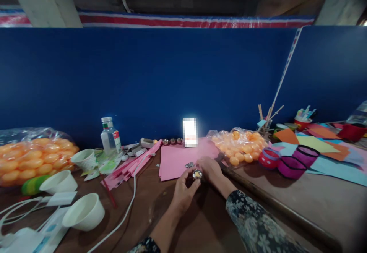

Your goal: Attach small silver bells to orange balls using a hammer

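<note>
My left hand [184, 188] has thumb and fingers closed around a small shiny silver ball with a yellow star [197, 175], held just above the brown table. My right hand [211, 170] reaches in close beside it over the lower edge of a stack of pink paper [174, 161]. Its fingertips are bent down and hard to see, so what they touch is unclear. Between the hands, on the paper's edge, lies a small cluster of silvery bits [189, 165]. Several similar shiny balls [172, 141] stand in a row at the paper's far edge, beside a bright blurred upright thing [189, 132].
Bags of orange balls [37, 157] [243, 146] lie left and right. White paper cups [84, 211], a glass bottle [111, 136] and a white cable [134, 188] are at left. A dark pole [281, 207], purple cups [292, 166] and coloured paper [338, 171] lie right. A blue partition [172, 77] stands behind.
</note>
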A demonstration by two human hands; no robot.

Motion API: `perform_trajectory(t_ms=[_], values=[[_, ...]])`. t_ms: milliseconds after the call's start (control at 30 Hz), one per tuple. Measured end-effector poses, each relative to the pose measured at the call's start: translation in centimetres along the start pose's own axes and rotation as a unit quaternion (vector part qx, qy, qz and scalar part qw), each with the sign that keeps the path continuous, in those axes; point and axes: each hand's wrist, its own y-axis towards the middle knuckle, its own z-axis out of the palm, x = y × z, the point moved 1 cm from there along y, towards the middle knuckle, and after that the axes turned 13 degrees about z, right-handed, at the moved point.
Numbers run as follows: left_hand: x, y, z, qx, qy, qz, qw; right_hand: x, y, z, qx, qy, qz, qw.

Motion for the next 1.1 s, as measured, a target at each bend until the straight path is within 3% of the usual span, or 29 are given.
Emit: perform_trajectory(t_ms=[133, 333, 567, 833, 1100], values=[[0.3, 0.0, -0.3, -0.035, -0.010, 0.006, 0.999, 0.0, -0.5, -1.0, -0.035, 0.044, -0.003, 0.998], [0.6, 0.3, -0.9, -0.075, -0.013, 0.047, 0.996, 1.2, -3.4, -2.7, -0.080, 0.126, -0.036, 0.988], [0.6, 0.6, -1.3, -0.133, 0.026, 0.055, 0.989, 2.4, -5.4, -2.1, -0.090, 0.302, -0.072, 0.946], [0.8, 0.3, -1.3, -0.150, 0.070, 0.054, 0.985, 2.8, -5.5, -0.7, -0.116, 0.314, -0.108, 0.936], [1.8, 0.2, -1.7, -0.157, 0.101, 0.070, 0.980, 2.7, -5.7, -0.8, -0.103, 0.294, -0.117, 0.943]])
